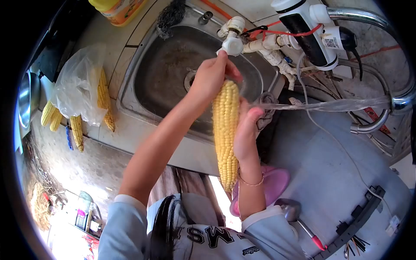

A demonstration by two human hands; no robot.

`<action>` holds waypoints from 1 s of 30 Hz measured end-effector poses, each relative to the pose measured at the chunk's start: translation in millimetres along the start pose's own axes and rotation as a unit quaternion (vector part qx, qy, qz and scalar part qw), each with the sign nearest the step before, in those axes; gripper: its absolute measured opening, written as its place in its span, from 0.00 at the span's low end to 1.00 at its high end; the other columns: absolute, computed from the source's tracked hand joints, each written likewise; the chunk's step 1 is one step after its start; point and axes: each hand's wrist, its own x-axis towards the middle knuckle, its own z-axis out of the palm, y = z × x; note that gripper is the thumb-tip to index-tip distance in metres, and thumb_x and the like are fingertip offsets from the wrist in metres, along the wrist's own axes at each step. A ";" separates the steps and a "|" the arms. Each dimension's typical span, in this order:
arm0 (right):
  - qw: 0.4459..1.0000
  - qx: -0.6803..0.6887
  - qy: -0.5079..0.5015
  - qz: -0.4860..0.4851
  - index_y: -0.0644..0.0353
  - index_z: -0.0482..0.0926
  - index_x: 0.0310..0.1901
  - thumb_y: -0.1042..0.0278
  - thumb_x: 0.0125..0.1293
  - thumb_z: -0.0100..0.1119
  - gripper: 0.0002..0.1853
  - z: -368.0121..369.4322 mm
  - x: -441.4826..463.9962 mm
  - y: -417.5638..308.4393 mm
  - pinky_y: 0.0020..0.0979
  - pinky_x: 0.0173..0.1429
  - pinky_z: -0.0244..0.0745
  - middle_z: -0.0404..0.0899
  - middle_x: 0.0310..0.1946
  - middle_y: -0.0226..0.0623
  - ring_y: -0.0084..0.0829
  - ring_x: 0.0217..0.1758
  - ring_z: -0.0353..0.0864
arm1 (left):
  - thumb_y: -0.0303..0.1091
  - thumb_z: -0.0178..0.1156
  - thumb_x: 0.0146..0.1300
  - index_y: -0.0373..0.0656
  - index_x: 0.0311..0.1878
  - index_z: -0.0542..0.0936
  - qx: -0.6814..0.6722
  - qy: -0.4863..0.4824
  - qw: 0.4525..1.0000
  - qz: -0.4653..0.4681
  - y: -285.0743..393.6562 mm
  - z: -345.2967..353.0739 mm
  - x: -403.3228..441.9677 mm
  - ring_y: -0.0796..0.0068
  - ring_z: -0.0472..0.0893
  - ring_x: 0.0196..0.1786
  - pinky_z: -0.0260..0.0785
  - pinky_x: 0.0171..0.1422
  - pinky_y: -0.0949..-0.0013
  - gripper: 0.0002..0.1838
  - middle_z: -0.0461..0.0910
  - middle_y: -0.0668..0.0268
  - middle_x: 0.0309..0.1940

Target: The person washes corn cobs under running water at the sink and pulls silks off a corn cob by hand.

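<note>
A large yellow ear of corn (226, 130), husk off, is held lengthwise over the sink's near edge. At its upper end, the curled fingers of my left hand (213, 76) close around the tip. In the picture these fingers overlap a white valve knob (232, 45); whether they touch it I cannot tell. My right hand (247, 136) grips the corn's side, its thumb sticking out and its other fingers mostly hidden behind the cob. A clear stream of water (329, 105) runs from the chrome faucet (396, 104) to my right hand.
Around me is a metal sink (145, 76) with a dark scrubber (169, 19) on its rim. More corn (76, 132) lies by a plastic bag (80, 86) at left. A water heater (307, 34), a pink basin (277, 180) and a ladle (290, 210) are at right.
</note>
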 end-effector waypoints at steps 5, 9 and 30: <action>0.990 -0.130 0.055 -0.031 0.67 0.62 0.53 0.32 0.62 0.16 0.41 -0.8 2.7 -4.6 0.35 0.49 0.65 0.71 0.44 0.47 0.37 0.47 0.72 | 0.42 0.48 0.63 0.38 0.26 0.72 0.369 0.124 0.859 0.333 -13.0 20.1 -39.4 0.75 0.73 0.25 0.66 0.35 0.73 0.17 0.75 0.64 0.23; 0.967 -0.239 0.039 -0.076 0.68 0.60 0.52 0.35 0.63 0.15 0.39 -1.3 -0.6 -10.0 0.35 0.47 0.66 0.72 0.43 0.51 0.42 0.46 0.73 | 0.41 0.50 0.61 0.38 0.23 0.72 0.219 0.024 0.975 -0.012 7.9 8.6 -13.7 0.81 0.71 0.23 0.64 0.31 0.73 0.17 0.72 0.69 0.18; 0.970 0.216 -0.043 0.099 0.58 0.66 0.50 0.49 0.68 0.27 0.23 -3.1 10.3 -43.8 0.27 0.26 0.75 0.75 0.30 0.38 0.30 0.23 0.76 | 0.59 0.40 0.63 0.35 0.44 0.73 -0.074 -0.155 0.985 -0.013 3.1 4.1 -43.9 0.85 0.71 0.15 0.58 0.12 0.84 0.31 0.76 0.66 0.23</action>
